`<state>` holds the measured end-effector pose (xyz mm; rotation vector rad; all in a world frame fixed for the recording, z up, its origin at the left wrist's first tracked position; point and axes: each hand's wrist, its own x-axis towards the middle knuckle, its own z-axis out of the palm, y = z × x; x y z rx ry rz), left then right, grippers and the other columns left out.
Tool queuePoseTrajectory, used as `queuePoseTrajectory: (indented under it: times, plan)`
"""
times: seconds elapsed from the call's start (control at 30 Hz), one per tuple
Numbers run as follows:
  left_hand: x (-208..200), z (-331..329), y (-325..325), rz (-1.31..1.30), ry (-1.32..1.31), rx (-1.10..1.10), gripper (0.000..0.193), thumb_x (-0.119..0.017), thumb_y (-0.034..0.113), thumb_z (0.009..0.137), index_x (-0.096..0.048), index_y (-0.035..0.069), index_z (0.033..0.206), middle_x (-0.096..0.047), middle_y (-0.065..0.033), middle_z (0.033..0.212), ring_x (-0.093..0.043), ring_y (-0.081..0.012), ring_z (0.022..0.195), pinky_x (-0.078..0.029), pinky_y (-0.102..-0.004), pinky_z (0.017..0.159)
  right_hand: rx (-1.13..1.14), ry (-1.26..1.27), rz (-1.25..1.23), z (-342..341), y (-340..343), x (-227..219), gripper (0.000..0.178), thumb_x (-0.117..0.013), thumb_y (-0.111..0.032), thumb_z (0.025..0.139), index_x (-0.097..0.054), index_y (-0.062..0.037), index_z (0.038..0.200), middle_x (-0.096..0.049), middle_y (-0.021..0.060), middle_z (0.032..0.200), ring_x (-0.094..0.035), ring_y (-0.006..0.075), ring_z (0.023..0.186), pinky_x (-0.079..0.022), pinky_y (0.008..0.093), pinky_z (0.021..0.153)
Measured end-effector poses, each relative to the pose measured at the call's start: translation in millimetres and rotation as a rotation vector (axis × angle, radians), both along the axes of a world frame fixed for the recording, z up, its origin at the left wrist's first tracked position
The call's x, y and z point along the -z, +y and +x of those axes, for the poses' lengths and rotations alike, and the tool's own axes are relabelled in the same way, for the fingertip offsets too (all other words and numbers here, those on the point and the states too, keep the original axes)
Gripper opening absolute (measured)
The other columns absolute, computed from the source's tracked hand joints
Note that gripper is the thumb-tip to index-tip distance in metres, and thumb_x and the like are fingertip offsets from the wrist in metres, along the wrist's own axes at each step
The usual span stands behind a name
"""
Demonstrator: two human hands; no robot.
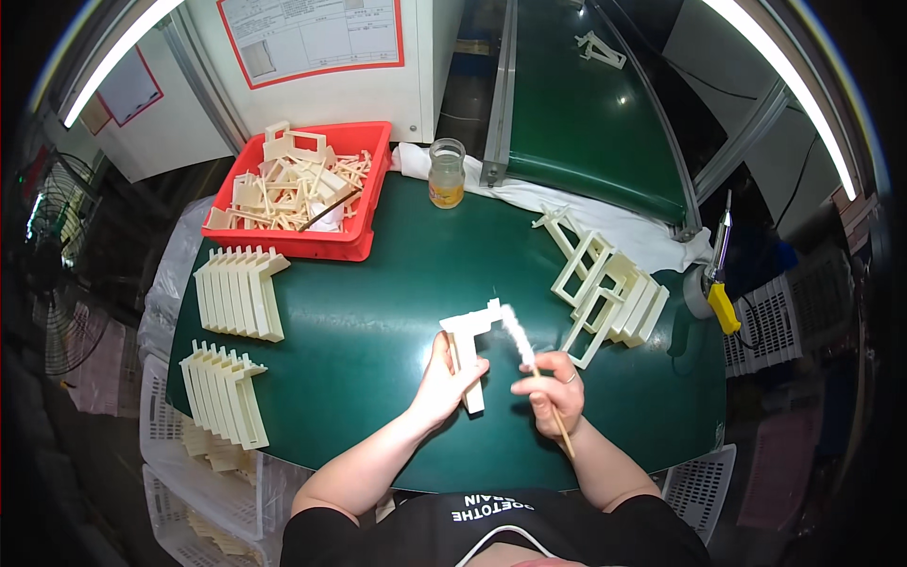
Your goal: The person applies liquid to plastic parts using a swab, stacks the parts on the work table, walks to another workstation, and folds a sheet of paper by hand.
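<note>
My left hand (440, 378) is closed around a cream-white, L-shaped plastic part (468, 345), held above the green table. Between the fingers of my right hand (556, 397) is a thin wooden stick with a white fluffy tip (519, 335). Its tip is close to the part's upper right end; I cannot tell whether they touch. Several open-framed cream parts (609, 293) stand nested together to the right of my hands. Two rows of similar L-shaped parts, an upper row (238, 295) and a lower row (223, 395), stand at the left.
A red bin (326, 248) full of loose cream pieces sits at the back left. Beside it stands a glass jar (446, 175) with yellowish liquid, near a white cloth (605, 231). A green conveyor (590, 123) lies behind. At the right edge is a yellow-handled soldering iron (723, 302).
</note>
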<state>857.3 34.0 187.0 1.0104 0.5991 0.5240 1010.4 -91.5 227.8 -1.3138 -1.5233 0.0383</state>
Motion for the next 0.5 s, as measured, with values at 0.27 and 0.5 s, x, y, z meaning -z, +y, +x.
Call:
queuePoseTrajectory:
  times: [0.27, 0.5]
  plan:
    - [-6.9, -2.8, -6.6, 0.467, 0.078, -0.100, 0.060, -0.071, 0.005, 0.081, -0.030, 0.004, 0.124, -0.049, -0.0106, 0.110, -0.057, -0.0192, 0.099, -0.050, -0.0341, 0.085, -0.048, 0.164, -0.048, -25.0, -0.3, 9.6, 0.029, -0.058, -0.027, 0.094, -0.067, -0.0097, 0.073, -0.061, 0.0093, 0.090, -0.056, 0.0266, 0.079, -0.045, 0.0379, 0.075]
    - [-15.8, -2.8, -10.7, 0.277, -0.045, -0.112, 0.058, -0.072, 0.007, 0.082, -0.031, 0.004, 0.122, -0.050, -0.0098, 0.110, -0.058, -0.0172, 0.095, -0.050, -0.0341, 0.084, 0.008, 0.093, 0.124, -17.5, -1.6, 12.3, 0.047, -0.045, -0.042, 0.103, -0.064, -0.0101, 0.074, -0.059, 0.0114, 0.090, -0.055, 0.0249, 0.078, -0.044, 0.0382, 0.073]
